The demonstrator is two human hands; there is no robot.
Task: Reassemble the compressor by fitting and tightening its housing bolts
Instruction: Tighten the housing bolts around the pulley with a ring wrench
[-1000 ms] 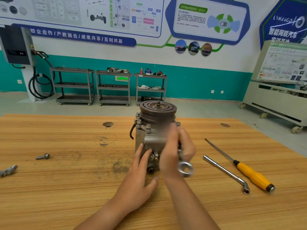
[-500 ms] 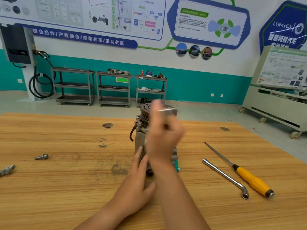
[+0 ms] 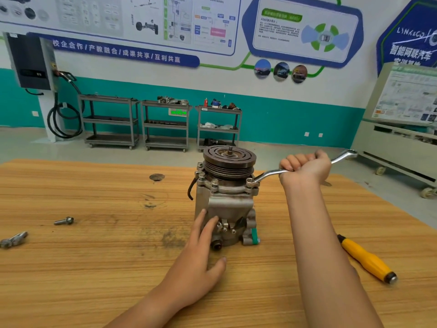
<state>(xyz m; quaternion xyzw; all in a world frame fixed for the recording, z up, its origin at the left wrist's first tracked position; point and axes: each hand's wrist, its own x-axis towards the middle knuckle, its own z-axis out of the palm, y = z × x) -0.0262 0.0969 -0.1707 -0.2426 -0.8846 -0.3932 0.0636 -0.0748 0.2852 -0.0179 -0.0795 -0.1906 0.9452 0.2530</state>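
Wrench (image 3: 269, 174) in right hand (image 3: 305, 168) sits on compressor (image 3: 224, 200) bolt (image 3: 250, 180).

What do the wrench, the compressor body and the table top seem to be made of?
Wrench: polished, probably chromed steel; it shines mirror-bright. Compressor body: dull grey cast metal, perhaps aluminium; matte surface. Table top: wood or wood-look laminate; striped grain shows.

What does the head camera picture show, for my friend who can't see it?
A person's right hand grips a wrench set on a bolt atop an upright compressor, while the left hand steadies its base on a wooden table.
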